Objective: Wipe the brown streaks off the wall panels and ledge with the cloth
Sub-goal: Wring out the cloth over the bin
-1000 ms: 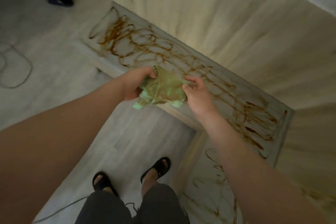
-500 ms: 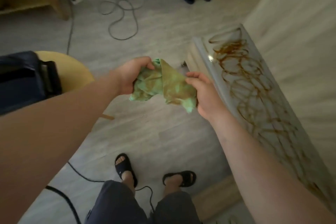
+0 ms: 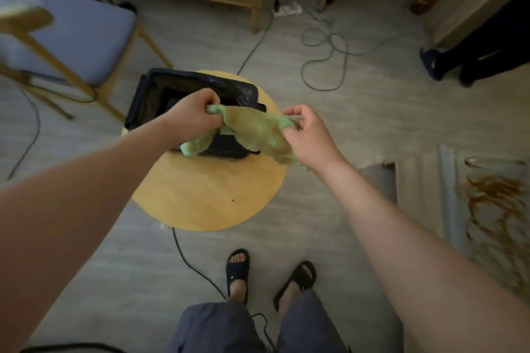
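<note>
Lots of brown streaks point(image 3: 493, 200) left on the ledge point(image 3: 459, 195), far right. Far from done, by the look. Dirty cloth point(image 3: 255, 129) held up over the bin point(image 3: 172, 88). Left hand point(image 3: 192, 114) gripping one end, right hand point(image 3: 309, 137) pinching the other.

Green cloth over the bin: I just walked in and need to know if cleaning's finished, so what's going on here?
A person holds the brown-stained green cloth stretched between the left hand and right hand, above a black-lined bin that appears to stand on a round wooden table. Neither hand is wiping. The ledge at the right carries brown streaks, so the cleaning is not finished.
</note>
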`<state>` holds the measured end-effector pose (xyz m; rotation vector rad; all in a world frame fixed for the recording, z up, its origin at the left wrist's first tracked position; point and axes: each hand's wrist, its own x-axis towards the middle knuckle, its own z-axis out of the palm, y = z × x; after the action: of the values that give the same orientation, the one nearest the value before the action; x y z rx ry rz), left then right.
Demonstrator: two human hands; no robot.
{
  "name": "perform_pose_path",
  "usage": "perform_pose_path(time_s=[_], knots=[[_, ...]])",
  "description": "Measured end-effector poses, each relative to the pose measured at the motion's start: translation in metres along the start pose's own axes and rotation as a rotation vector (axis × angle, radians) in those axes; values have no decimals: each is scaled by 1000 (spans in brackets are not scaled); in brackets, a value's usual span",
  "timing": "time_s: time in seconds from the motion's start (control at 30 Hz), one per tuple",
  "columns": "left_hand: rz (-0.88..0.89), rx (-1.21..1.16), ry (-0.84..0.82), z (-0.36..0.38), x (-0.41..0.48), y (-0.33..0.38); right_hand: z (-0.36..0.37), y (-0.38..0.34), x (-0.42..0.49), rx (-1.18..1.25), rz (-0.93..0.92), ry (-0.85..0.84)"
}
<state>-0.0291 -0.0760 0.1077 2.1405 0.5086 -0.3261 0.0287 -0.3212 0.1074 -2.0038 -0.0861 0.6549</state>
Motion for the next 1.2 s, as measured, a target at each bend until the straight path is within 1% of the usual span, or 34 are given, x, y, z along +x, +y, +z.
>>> perform_pose_path(time_s=[0.07, 0.13, 0.2, 0.27, 0.33, 0.5, 0.57, 0.63, 0.67, 0.7, 0.77, 0.8, 0.83, 0.87, 0.97, 1.0, 1.1, 1.2], knots=[[-40, 81, 98, -26, 5, -26, 32, -16, 22, -111, -46, -40], [-70, 116, 139, -41, 11, -39, 50, -26, 35, -193, -80, -31], [-77, 128, 154, -56, 16, -52, 69, -36, 49, -243, -100, -37], [-63, 131, 128, -65, 21, -63, 85, -42, 64, -261, -113, -52], [-58, 148, 113, -69, 28, -75, 99, -42, 79, -266, -127, -84], [-123, 260, 215, -66, 61, -106, 125, -35, 123, -312, -132, -218], [-107, 259, 267, -63, 72, -117, 133, -29, 135, -336, -158, -251], [-58, 290, 298, -60, 78, -125, 138, -24, 146, -368, -176, -249], [-36, 351, 267, -58, 81, -130, 141, -21, 151, -412, -170, -253], [-38, 456, 184, -57, 85, -136, 146, -15, 157, -485, -149, -273], [-97, 749, -82, -53, 90, -144, 156, -4, 167, -678, -83, -364], [-120, 845, -199, -50, 95, -150, 164, 2, 172, -743, -39, -404], [-123, 867, -259, -48, 100, -153, 170, 6, 176, -774, -4, -425], [-120, 821, -273, -46, 105, -156, 175, 10, 178, -777, 24, -424], [-189, 480, -157, -42, 127, -167, 189, 14, 184, -742, 117, -344], [-221, 396, -150, -41, 134, -170, 194, 16, 186, -735, 167, -325], [-301, 243, -236, -32, 149, -180, 205, 25, 191, -733, 292, -329], [-336, 153, -302, -24, 163, -196, 219, 36, 196, -702, 345, -275]])
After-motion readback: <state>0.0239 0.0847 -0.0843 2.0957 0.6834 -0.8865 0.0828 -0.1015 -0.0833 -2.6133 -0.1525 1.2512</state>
